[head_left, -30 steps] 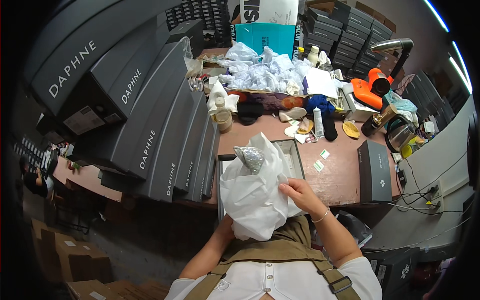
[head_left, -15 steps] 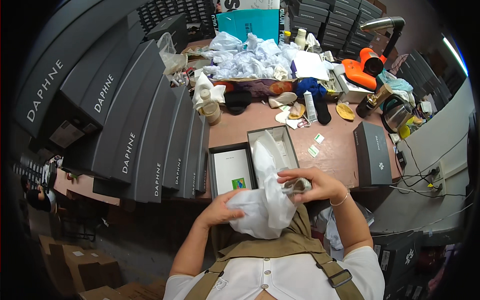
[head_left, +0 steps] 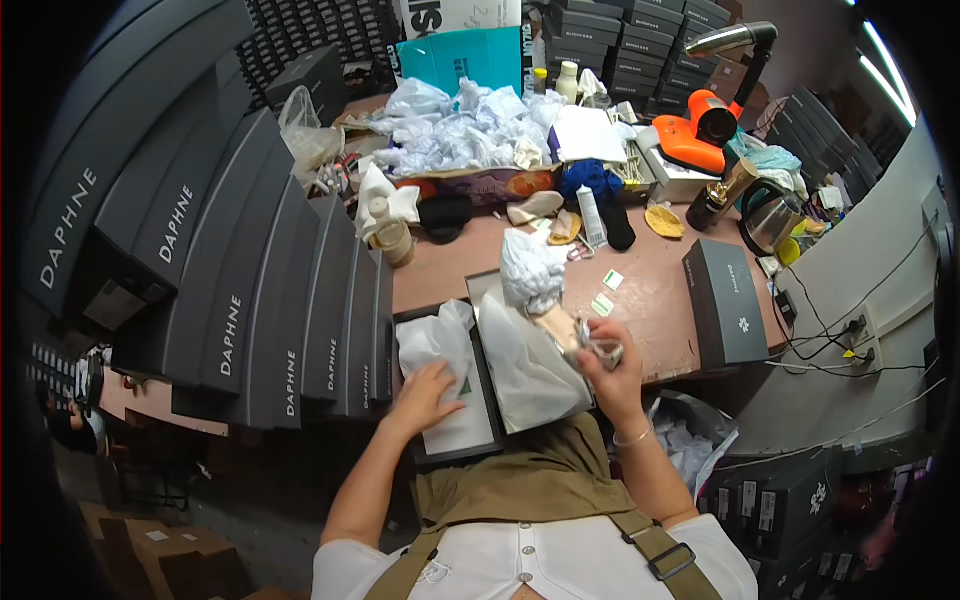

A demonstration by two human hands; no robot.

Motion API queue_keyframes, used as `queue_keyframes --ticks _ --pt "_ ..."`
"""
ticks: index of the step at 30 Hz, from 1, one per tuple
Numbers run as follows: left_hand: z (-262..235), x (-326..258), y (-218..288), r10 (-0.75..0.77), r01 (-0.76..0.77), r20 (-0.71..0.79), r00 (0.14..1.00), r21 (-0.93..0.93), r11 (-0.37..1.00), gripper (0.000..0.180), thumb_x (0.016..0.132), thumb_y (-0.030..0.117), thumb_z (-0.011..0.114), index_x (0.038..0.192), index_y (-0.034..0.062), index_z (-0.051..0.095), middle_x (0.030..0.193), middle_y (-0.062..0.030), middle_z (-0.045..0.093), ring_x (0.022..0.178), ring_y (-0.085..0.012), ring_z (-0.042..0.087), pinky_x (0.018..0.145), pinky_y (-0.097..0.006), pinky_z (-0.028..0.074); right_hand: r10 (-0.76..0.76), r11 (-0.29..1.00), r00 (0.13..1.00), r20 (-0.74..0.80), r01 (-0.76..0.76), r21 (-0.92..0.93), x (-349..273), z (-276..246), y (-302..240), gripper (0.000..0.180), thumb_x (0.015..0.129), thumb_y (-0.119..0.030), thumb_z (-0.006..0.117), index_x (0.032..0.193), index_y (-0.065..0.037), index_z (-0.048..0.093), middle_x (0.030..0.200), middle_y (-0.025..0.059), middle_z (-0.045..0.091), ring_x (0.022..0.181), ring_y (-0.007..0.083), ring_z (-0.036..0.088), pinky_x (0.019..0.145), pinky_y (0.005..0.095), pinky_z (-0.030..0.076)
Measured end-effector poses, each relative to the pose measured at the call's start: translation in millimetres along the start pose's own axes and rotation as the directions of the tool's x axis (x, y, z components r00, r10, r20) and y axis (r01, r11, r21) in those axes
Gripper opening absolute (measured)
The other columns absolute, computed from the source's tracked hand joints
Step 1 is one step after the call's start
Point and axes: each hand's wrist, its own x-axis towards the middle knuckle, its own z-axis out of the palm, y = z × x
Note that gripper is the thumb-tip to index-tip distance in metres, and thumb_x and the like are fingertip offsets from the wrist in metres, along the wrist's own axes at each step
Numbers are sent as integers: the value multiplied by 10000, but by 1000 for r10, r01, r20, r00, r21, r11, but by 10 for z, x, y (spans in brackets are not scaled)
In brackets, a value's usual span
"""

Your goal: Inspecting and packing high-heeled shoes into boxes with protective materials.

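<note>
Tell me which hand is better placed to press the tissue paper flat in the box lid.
Left. The left hand already rests on the white tissue paper in the box lid; the right hand is occupied holding a shoe.

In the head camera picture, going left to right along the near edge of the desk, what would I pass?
Row of dark grey boxes standing on edge → left hand on white tissue paper in a black tray → right hand holding a shoe stuffed with white paper → flat dark grey box.

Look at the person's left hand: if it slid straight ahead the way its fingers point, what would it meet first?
Probably the crumpled white tissue paper in the open dark box lid; the left hand points up at it, fingertips apparently touching its lower edge already.
</note>
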Motion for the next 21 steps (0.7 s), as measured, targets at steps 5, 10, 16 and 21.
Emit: queue_keyframes --ticks 5,10,16,21 --pt "66 59 727 -199 -162 -48 979 -772 -614 733 919 632 406 1374 57 404 1285 -145 524 1105 -228 557 870 -353 493 -52 998 899 434 31 55 -442 338 -270 477 769 -380 769 1013 -33 551 1150 147 530 1050 268 530 931 349 404" --pt "262 -99 764 -108 -86 -12 994 -698 -711 703 893 686 382 1246 100 540 1001 -41 621 903 -171 602 730 -355 541 34 991 834 551 45 -129 -144 530 -284 395 780 -282 731 1098 -65 642 1054 149 595 1003 304 576 874 397 449" --pt "280 -315 1022 -282 -191 8 959 -720 -667 667 949 615 338 1334 77 423 1264 -100 516 1166 -232 504 1002 -406 405 -246 847 807 537 448 -285 -211 961 3 204 784 -179 719 882 -40 608 891 118 568 767 314 555 659 367 457" --pt "349 -233 1020 -363 -232 -8 932 -782 -579 579 983 529 365 1307 55 439 1214 -80 546 1123 -212 526 990 -362 408 34 981 862 505 67 -180 -361 945 213 160 809 -117 646 892 5 585 863 148 557 760 304 558 661 345 450"
